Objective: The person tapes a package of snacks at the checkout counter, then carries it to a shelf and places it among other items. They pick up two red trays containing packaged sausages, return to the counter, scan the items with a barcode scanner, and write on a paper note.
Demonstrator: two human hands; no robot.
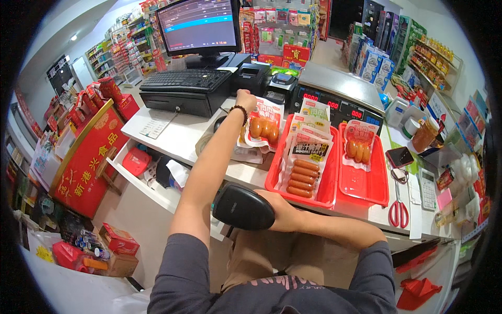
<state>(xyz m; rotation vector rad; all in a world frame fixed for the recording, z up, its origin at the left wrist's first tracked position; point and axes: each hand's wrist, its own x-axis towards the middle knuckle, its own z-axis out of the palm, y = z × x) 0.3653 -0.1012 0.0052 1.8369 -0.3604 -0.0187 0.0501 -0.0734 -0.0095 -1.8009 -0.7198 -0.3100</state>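
Shop shelves (439,57) are lining the far side of the room, and a white counter (183,138) is stretching before me. At its back a lit monitor (198,23) is standing behind a black keyboard (180,78), which is resting on a black cash drawer (180,102).

With my left hand (246,100) I am reaching forward, fingers closing narrowly on the upper left edge of a sausage packet (264,128); it is lying on the counter, just left of the left red tray (327,183). With my right hand (282,212) I am gripping a black handheld scanner (243,206), holding it near my body below the counter's edge.

Several sausage packs (303,175) are leaning together in the left red tray, while a single pack (358,146) is resting in the right red tray (363,186). Beyond them a weighing scale (340,86) is showing red digits. Farther right, red-handled scissors (398,213) are lying beside a calculator (428,189).
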